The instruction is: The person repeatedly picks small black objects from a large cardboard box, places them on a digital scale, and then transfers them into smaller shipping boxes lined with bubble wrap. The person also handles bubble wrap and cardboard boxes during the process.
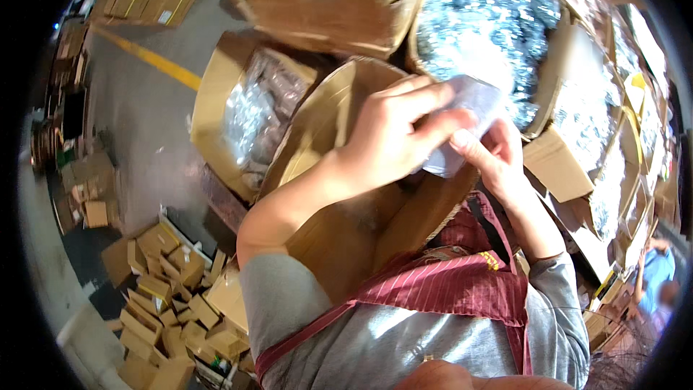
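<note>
Between my two hands is a flat, rectangular, translucent plastic packet (476, 97), greyish and shiny, tilted in bright light. My left hand (393, 130) grips its left side, thumb and fingers closed over it. The lower right part of the packet is pinched by my right hand (499, 155), its thumb pointing toward the left thumb. What the packet contains, if anything, I cannot make out. Directly beneath the hands an open cardboard box (310, 130) stands against my maroon striped apron; its inner bottom is partly hidden by my left arm.
Beyond my hands, a large carton (413, 47) brims with shiny clear plastic pieces. More filled cartons (567, 162) line the right, and a smaller box (209, 112) holds plastic bags. Cardboard scraps (166, 282) pile at lower left. A person in blue (657, 278) is far right.
</note>
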A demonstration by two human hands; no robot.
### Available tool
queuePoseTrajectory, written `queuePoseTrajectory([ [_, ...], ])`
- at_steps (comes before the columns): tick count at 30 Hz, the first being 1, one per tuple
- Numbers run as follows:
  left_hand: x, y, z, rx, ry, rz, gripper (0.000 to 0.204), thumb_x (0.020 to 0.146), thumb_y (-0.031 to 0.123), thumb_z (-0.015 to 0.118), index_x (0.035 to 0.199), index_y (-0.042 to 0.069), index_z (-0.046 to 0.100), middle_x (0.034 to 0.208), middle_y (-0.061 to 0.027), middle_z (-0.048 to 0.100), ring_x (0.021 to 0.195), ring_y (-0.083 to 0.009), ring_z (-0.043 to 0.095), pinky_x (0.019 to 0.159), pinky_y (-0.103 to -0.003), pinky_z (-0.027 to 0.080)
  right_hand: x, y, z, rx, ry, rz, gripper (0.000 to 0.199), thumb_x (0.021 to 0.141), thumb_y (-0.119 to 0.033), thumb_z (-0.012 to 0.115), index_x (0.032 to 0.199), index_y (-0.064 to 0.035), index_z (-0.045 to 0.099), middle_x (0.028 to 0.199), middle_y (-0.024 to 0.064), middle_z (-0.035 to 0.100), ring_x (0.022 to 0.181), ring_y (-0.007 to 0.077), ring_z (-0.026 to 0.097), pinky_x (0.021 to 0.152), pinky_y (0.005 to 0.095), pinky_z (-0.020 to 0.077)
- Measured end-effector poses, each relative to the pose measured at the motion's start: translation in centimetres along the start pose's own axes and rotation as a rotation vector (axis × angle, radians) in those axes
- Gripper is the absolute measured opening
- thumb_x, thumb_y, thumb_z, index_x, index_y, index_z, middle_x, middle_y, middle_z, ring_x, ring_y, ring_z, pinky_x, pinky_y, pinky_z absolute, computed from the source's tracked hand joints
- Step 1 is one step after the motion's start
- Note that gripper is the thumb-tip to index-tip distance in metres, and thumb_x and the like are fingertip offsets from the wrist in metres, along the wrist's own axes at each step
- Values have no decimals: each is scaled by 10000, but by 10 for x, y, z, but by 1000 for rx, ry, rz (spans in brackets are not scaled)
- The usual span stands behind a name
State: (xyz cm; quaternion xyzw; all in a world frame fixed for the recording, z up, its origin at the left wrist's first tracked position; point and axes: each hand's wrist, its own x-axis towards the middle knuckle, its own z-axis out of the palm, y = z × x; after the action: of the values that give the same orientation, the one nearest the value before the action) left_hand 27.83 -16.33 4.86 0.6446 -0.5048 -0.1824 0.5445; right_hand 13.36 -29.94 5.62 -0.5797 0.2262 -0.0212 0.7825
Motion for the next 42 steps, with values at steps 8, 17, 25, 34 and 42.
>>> queuePoseTrajectory([
  [8, -51, -20, 14, -312, -191, -775, 331, 1023, 244, 507, 1072, -33, 682, 847, -82, 718, 797, -144, 666, 785, -285, 508, -119, 4, -196, 588, 294, -100, 395, 930, -270, 622, 1198, 18, 582, 924, 88, 657, 753, 152, 647, 616, 298, 518],
  [17, -199, -234, 68, 209, -345, -972, 433, 877, 217, 686, 1210, -23, 547, 1114, -195, 623, 996, -281, 579, 876, -371, 463, -331, 2, -493, 397, 1363, -477, 303, 902, -200, 633, 1145, -29, 576, 995, 91, 668, 882, 217, 630, 842, 387, 528],
  [25, -260, -290, 50, 840, -642, -946, 516, 912, 377, 588, 1197, -52, 605, 1237, -263, 601, 1245, -440, 474, 1095, -464, 359, -216, 19, -388, -946, 1007, -370, 388, 896, -144, 648, 1269, -43, 607, 1363, 125, 549, 1294, 260, 496, 1081, 375, 372],
  [34, -244, -308, 89, 745, -250, -1050, 514, 864, 216, 640, 1276, -24, 449, 1134, -274, 638, 1071, -429, 615, 915, -481, 506, -145, 82, -331, -1644, 772, -292, 446, 884, -92, 404, 1302, -65, 558, 1338, 116, 564, 1316, 286, 462, 1178, 458, 225],
  [42, -282, -390, 166, 334, 165, -1424, 393, 897, 317, 606, 1075, -28, 676, 1132, -252, 663, 1059, -424, 627, 884, -481, 499, -136, 78, -330, -1669, 738, -310, 409, 943, -130, 356, 1277, -15, 560, 1318, 156, 572, 1283, 334, 476, 1144, 440, 277],
])
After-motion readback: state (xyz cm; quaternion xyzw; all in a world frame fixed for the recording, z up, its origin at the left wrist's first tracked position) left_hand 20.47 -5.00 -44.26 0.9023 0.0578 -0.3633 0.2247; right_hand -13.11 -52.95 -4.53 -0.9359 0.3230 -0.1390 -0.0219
